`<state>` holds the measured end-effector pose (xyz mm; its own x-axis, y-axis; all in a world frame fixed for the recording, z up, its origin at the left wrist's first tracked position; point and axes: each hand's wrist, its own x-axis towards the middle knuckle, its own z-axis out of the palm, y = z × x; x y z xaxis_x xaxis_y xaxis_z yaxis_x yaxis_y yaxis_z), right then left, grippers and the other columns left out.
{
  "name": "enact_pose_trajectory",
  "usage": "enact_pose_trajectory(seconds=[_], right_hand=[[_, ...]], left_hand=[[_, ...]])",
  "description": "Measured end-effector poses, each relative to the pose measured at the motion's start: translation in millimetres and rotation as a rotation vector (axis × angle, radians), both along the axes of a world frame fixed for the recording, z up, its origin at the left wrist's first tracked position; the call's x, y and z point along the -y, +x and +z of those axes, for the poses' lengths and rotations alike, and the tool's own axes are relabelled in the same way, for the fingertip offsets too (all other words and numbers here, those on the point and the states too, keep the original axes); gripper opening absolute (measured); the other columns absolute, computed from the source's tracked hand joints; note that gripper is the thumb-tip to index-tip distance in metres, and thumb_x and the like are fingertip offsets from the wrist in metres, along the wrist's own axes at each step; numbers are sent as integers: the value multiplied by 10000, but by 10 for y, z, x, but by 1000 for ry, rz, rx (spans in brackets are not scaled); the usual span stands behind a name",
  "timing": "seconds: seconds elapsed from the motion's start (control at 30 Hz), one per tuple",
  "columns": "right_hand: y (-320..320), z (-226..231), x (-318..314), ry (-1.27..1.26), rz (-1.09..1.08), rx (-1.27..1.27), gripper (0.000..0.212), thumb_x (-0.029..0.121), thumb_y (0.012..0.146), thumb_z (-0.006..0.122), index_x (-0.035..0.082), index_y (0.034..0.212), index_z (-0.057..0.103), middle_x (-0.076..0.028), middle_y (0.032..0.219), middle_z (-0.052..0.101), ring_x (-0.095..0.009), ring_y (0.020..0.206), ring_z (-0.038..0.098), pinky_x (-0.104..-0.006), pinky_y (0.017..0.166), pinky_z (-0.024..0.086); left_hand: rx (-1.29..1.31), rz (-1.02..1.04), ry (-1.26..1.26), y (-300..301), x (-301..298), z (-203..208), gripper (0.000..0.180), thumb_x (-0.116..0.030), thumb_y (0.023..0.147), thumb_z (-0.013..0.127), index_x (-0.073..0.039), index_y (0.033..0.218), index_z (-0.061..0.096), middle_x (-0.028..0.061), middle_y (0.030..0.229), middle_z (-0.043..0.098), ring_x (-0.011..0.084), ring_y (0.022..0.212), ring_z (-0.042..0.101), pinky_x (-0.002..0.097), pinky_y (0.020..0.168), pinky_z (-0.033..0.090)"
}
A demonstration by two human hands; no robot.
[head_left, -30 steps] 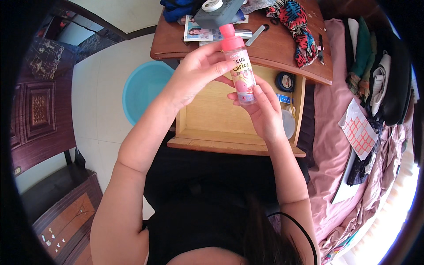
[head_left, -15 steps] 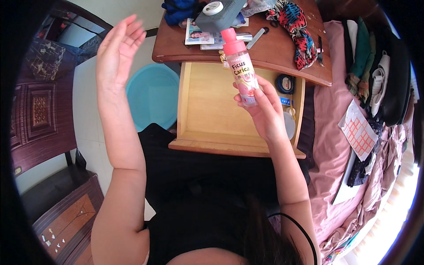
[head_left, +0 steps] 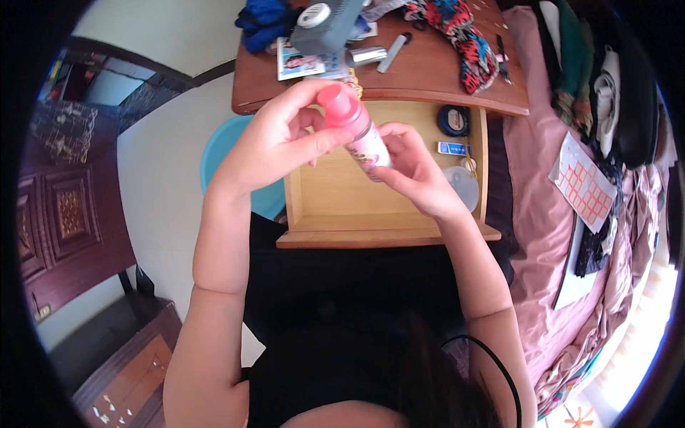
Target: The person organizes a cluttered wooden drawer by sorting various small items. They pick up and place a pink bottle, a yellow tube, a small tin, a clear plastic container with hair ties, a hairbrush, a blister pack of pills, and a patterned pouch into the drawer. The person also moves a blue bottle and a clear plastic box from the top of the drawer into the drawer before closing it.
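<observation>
A clear spray-type bottle (head_left: 367, 145) with a pink top and a printed label is held tilted over the open wooden drawer (head_left: 335, 207). My right hand (head_left: 422, 177) grips its lower body between thumb and fingers. Around the bottle's pink cap (head_left: 334, 102) my left hand (head_left: 267, 146) is closed, its thumb lying along the collar. My fingers partly cover the label. Inside the drawer's right side are a dark round container (head_left: 453, 120), a small blue-and-white box (head_left: 452, 148) and a translucent round lid (head_left: 462, 187).
Beyond the drawer, the brown tabletop (head_left: 435, 75) carries a grey box (head_left: 330, 28), a blue cloth (head_left: 262, 23), a patterned scarf (head_left: 474, 60) and papers. A light-blue basin (head_left: 217, 146) stands left of the drawer. The bed (head_left: 531, 214) lies at right, holding clothes.
My left hand has come down from the upper left and closed on the bottle's cap. The bottle has moved slightly down and left in my right hand and tilted more.
</observation>
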<state>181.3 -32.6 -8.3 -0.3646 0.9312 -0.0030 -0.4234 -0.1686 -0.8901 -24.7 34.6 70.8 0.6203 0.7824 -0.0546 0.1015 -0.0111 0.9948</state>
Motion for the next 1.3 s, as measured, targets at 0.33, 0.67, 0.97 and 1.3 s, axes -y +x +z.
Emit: enact_pose_trajectory(seconds=[0.33,0.67,0.97,1.3], right_hand=[[719,-128,-116,-242,-284,512,265,222,894,589,48,1091,559,-23,1002,604,-107,938,564,-248,791,426],[549,-77,-97,-264,-219,538,330,281,897,579,41,1123,557,-37,1018,608,-115,989,548,-262,864,397],[403,-79,-102,-223,-112,635,361,279,899,570,12,1141,555,-54,1029,612,-126,977,555,-258,881,383],[483,-144,-167,-213,-199,639,328,277,905,557,22,1110,573,-45,1013,620,-117,977,559,-250,852,393]], left_hand=[[-512,-91,156,92,51,-571,256,-152,791,660,-25,973,532,113,847,605,205,791,604,316,724,485],[-836,-5,443,3,-8,-457,247,-214,775,652,-13,839,522,143,826,607,309,789,594,393,683,473],[-973,-507,90,-222,52,-408,252,-243,765,653,-30,795,522,128,835,576,277,772,566,354,672,446],[-541,-339,-32,308,406,-844,271,-163,801,672,-10,929,488,153,881,586,249,806,584,338,708,459]])
